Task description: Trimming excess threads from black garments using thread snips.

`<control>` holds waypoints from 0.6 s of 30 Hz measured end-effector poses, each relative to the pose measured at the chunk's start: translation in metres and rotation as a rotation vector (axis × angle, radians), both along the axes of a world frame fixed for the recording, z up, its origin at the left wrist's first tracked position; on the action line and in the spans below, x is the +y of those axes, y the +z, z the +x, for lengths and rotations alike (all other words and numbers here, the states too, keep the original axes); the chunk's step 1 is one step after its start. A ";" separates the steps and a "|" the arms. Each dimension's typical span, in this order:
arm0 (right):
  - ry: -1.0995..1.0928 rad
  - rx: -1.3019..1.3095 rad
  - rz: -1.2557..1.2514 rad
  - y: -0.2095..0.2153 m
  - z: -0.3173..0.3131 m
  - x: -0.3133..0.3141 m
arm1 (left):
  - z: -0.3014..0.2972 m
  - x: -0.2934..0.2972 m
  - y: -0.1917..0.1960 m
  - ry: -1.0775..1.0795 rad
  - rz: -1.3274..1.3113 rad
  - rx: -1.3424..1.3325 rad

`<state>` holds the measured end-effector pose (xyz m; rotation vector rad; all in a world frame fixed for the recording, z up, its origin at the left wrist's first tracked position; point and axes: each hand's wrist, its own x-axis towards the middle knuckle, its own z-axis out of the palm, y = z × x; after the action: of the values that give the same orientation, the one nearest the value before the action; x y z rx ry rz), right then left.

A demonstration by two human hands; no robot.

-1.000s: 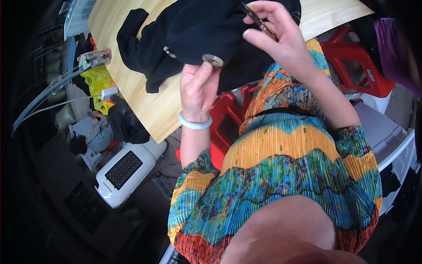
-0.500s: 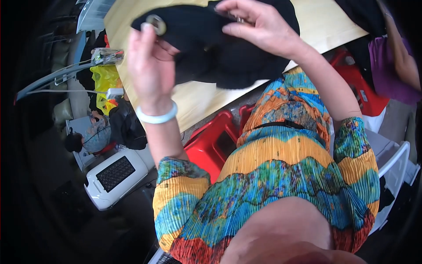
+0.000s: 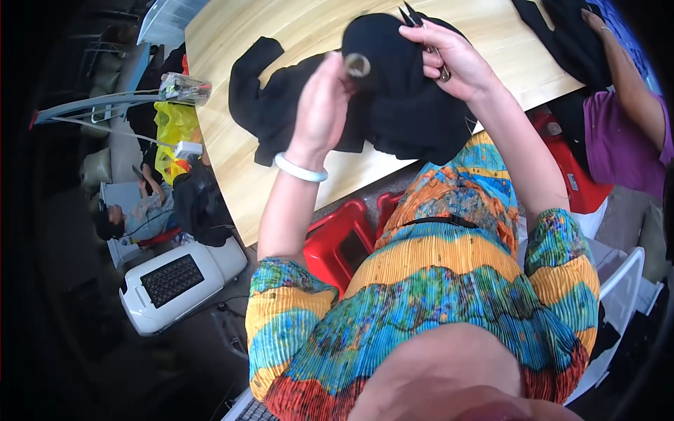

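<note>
A black garment (image 3: 407,112) lies bunched over the near part of the table, with one sleeve-like length spread out to the left. My left hand (image 3: 324,105) is closed on its raised edge, some fingers hidden in or behind the cloth. Beside those fingertips shows a round, pale ring-shaped piece (image 3: 357,65), blurred; whether it is fixed to the cloth I cannot tell. In my right hand (image 3: 460,59) is a pair of thread snips (image 3: 435,52), gripped with the dark blades pointing up and away, over the garment's far right side.
The pale wooden table (image 3: 309,28) spans the top. Red plastic stools (image 3: 340,238) stand under its near edge. At right a person in purple (image 3: 621,133) handles more dark cloth (image 3: 562,42). A yellow bag (image 3: 172,133) and a white machine (image 3: 179,281) are at left; another person (image 3: 144,203) sits beyond.
My left hand has moved right with the garment's edge, and the ring-shaped piece went along. My right hand has shifted right and down; the snips' blades now show. More garment lies visible at left.
</note>
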<state>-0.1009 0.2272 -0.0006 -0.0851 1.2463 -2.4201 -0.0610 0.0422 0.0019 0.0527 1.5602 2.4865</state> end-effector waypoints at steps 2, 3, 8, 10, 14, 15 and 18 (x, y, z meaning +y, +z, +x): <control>-0.041 -0.012 0.060 0.005 -0.007 0.000 | 0.010 0.005 -0.010 -0.033 -0.094 0.071; 0.203 0.125 -0.091 0.001 -0.017 0.013 | 0.008 0.001 -0.012 -0.055 -0.160 0.118; -0.090 0.223 0.081 0.092 -0.012 -0.016 | 0.005 -0.020 0.051 -0.041 -0.001 0.315; -0.111 0.451 0.067 0.116 -0.018 -0.012 | -0.001 -0.021 0.080 -0.093 0.114 0.418; -0.230 0.539 0.118 0.104 -0.040 -0.008 | -0.001 -0.001 0.094 0.092 -0.004 0.476; -0.089 0.536 0.055 0.095 -0.037 -0.014 | -0.003 -0.002 0.071 0.187 -0.029 0.431; -0.210 0.368 0.205 0.075 -0.018 -0.016 | 0.001 -0.009 -0.005 0.140 0.054 -0.015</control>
<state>-0.1186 0.2108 0.0741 -0.3706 1.7374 -2.5113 -0.0602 0.0328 -0.0027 -0.0691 1.5404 2.6284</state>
